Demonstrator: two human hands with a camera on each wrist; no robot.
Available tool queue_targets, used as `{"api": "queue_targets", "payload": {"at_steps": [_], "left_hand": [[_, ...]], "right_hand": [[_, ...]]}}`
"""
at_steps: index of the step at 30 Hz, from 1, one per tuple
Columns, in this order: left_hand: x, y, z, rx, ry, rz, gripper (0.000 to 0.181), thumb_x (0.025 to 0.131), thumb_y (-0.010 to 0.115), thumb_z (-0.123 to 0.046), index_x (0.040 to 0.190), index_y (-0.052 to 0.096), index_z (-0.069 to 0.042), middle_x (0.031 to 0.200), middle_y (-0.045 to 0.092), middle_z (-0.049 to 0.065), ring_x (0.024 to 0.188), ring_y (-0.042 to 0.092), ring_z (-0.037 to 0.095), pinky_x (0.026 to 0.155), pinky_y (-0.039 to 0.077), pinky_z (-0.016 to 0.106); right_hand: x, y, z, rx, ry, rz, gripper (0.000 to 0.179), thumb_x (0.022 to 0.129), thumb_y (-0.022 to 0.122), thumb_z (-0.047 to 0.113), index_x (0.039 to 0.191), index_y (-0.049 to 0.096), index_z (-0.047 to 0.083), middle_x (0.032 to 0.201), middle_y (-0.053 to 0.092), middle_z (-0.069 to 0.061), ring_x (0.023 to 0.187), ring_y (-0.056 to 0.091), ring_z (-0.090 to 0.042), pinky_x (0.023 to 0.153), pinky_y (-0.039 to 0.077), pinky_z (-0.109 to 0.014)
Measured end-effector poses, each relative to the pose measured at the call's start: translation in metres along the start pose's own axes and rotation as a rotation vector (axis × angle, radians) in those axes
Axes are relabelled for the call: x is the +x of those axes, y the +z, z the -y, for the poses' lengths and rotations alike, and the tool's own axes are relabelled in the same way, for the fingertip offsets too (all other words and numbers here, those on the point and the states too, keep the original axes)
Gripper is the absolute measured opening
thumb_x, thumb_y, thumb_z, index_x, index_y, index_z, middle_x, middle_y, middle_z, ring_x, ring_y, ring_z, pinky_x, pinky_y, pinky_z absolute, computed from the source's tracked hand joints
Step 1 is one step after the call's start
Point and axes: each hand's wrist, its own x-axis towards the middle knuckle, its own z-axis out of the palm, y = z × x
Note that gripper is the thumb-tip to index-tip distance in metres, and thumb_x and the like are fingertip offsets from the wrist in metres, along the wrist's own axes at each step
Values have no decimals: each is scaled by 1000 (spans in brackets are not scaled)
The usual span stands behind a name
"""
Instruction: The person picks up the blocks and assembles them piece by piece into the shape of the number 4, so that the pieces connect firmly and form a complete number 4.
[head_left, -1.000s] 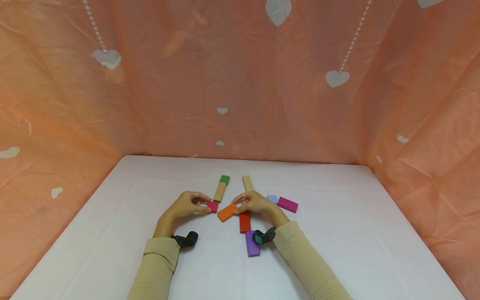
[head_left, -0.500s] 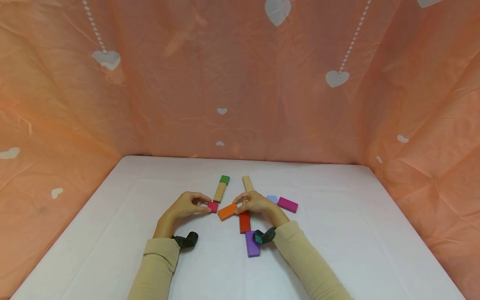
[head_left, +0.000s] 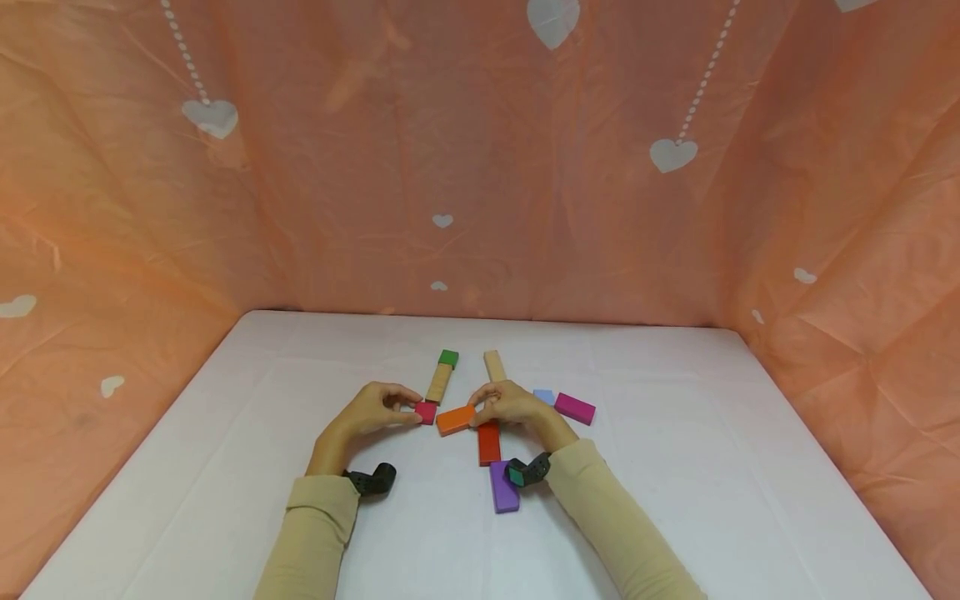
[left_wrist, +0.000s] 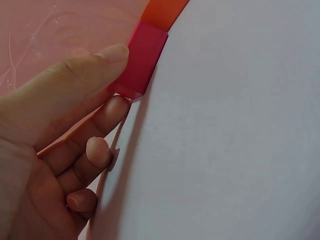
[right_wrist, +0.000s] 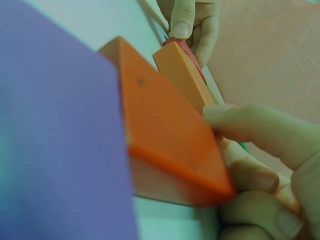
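Note:
Between thumb and fingers, my left hand (head_left: 375,409) pinches a crimson block (head_left: 426,413) lying at the middle of the table. My right hand (head_left: 512,403) holds an orange block (head_left: 454,421) by its right end, and the block's left end reaches right up to the crimson one. In the left wrist view the orange block (left_wrist: 162,12) overlaps the top of the crimson block (left_wrist: 142,62). A red block (head_left: 489,444) lies just below my right hand, followed by a purple block (head_left: 505,488) under the wrist camera. Both loom large in the right wrist view.
Beyond my left hand a plain wooden block (head_left: 439,384) ends in a green block (head_left: 448,358). Another plain block (head_left: 494,365) extends behind my right hand. To the right lie a light blue block (head_left: 543,396), partly hidden, and a magenta block (head_left: 575,408). Orange curtains (head_left: 480,167) surround the table.
The orange block has turned slightly in my right hand's grip, its near left corner swinging away from me so it lies more level across the view. My left hand has barely moved.

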Motion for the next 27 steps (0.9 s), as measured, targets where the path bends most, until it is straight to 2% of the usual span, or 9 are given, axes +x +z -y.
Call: {"api": "queue_targets", "payload": {"at_steps": [9, 13, 20, 27], "left_hand": [[0, -1, -3, 10, 4, -10, 35, 81, 77, -20, 109, 70, -2, 84, 58, 6, 77, 45, 15, 65, 37, 22], [0, 0, -3, 13, -9, -12, 33, 81, 77, -21, 109, 71, -4, 88, 61, 5, 79, 45, 15, 66, 37, 22], [-1, 0, 0, 18, 47, -4, 33, 81, 76, -19, 109, 70, -2, 90, 65, 11, 73, 46, 12, 63, 38, 20], [0, 1, -1, 11, 36, -4, 35, 81, 76, -20, 111, 70, -2, 93, 66, 11, 74, 46, 13, 63, 38, 20]], "right_hand": [[2, 0, 0, 27, 18, 3, 26, 76, 74, 5, 100, 64, 3, 58, 37, 5, 52, 33, -10, 50, 26, -21], [2, 0, 0, 37, 12, 7, 26, 76, 74, 4, 100, 64, 2, 59, 37, 5, 53, 33, -10, 51, 26, -21], [0, 0, 1, 34, -9, 11, 34, 75, 74, 3, 108, 67, -2, 60, 41, 6, 60, 37, -11, 57, 30, -21], [1, 0, 1, 5, 12, -9, 32, 75, 76, 6, 106, 69, 1, 60, 39, 5, 60, 37, -11, 56, 30, -22]]}}
